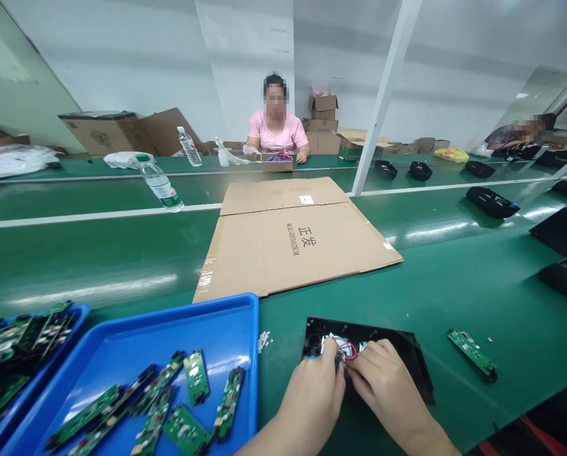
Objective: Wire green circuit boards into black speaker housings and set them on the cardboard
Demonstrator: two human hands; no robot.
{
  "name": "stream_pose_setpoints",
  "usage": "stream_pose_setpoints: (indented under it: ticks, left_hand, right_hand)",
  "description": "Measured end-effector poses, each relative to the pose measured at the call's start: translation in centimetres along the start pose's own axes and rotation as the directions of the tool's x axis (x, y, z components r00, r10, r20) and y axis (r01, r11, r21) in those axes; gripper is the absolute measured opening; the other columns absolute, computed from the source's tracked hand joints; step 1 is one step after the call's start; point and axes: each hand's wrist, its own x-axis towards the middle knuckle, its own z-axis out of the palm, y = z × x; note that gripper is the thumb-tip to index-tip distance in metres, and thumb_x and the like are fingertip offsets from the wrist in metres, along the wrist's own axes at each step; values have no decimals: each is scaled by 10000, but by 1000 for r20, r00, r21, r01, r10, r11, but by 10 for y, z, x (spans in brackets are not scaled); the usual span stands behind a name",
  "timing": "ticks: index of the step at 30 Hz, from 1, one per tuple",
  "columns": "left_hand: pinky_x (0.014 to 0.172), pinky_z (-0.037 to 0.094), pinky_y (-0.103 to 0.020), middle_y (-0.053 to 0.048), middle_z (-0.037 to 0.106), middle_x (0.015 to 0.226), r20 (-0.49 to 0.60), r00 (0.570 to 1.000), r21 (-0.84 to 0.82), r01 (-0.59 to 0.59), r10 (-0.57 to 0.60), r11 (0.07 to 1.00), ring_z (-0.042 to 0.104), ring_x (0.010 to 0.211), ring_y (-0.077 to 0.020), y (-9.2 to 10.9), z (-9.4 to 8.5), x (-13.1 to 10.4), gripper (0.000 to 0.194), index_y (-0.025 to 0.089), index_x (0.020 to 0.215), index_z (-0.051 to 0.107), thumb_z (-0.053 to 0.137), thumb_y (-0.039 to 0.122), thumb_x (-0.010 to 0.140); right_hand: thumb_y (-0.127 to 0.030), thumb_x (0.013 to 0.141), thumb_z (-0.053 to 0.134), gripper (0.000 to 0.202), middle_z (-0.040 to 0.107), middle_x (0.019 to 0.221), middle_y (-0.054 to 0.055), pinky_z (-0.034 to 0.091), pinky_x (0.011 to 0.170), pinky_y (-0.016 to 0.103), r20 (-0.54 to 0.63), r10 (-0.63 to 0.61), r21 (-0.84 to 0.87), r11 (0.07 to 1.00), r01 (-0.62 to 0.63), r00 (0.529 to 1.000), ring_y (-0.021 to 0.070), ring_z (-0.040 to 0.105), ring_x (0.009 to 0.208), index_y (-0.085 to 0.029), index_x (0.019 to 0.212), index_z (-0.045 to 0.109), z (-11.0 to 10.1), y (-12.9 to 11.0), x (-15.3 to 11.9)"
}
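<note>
In front of me a black plastic housing (402, 339) lies on the green bench, with its inner side facing up. Thin red and black wires (352, 349) loop out of it. My left hand (317, 387) is closed at the wires, thumb and fingers pinched together. Close against it, my right hand (388, 382) pinches at the same spot from the other side. The wire ends and any small connector between the fingertips are hidden. To the right of the housing, a green circuit board (472, 354) rests on the bench.
At left, a blue tray (254, 354) holds several circuit boards, beside another full tray (81, 311). Small white bits (264, 341) lie near the tray. Ahead is flattened cardboard (274, 247). A bottle (162, 185) and black housings (491, 202) stand farther off. A person (278, 133) sits opposite.
</note>
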Motion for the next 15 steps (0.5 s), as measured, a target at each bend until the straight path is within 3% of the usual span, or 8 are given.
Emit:
stream_pose_setpoints:
  ticks: [5, 7, 9, 11, 15]
  left_hand:
    - [549, 295, -294, -84, 676, 766, 18, 998, -214, -61, 67, 975, 573, 620, -224, -4, -9, -1, 118, 196, 984, 416, 323, 155, 925]
    - [559, 305, -283, -64, 673, 776, 37, 995, -271, -83, 97, 959, 555, 620, -203, -4, -14, -1, 99, 212, 954, 403, 336, 147, 922]
    - [559, 305, -274, -40, 670, 775, 44, 989, -273, -123, 140, 954, 541, 617, -188, -5, -19, -2, 89, 224, 946, 404, 354, 154, 923]
    - [553, 305, -265, -17, 667, 765, 52, 981, -263, -168, 188, 950, 534, 607, -176, -7, -22, -3, 81, 235, 948, 416, 368, 172, 930]
    - [539, 308, -265, -24, 691, 754, 30, 978, -178, -200, 208, 963, 585, 615, -183, -12, -15, -4, 117, 234, 949, 451, 362, 163, 925]
  right_hand:
    - [-141, 903, 584, 125, 594, 705, -13, 405, 629, 266, 78, 149, 165, 973, -160, 986, 144, 512, 657, -194, 789, 592, -2, 9, -1]
    - [-117, 839, 664, 97, 598, 718, -23, 426, 610, 245, 156, 251, 226, 932, -282, 955, 141, 532, 666, -199, 829, 613, -4, 10, 0]
    - [-93, 806, 695, 193, 614, 771, -23, 449, 629, 238, 237, 337, 261, 882, -394, 911, 136, 554, 686, -207, 949, 635, -7, 11, 3]
    - [-99, 824, 686, 223, 620, 818, -19, 457, 677, 246, 317, 347, 277, 856, -436, 883, 140, 566, 737, -221, 1006, 641, -10, 11, 5]
    - [-131, 868, 651, 76, 601, 799, -9, 422, 723, 278, 380, 311, 240, 877, -417, 871, 162, 537, 784, -206, 868, 642, -9, 10, 7]
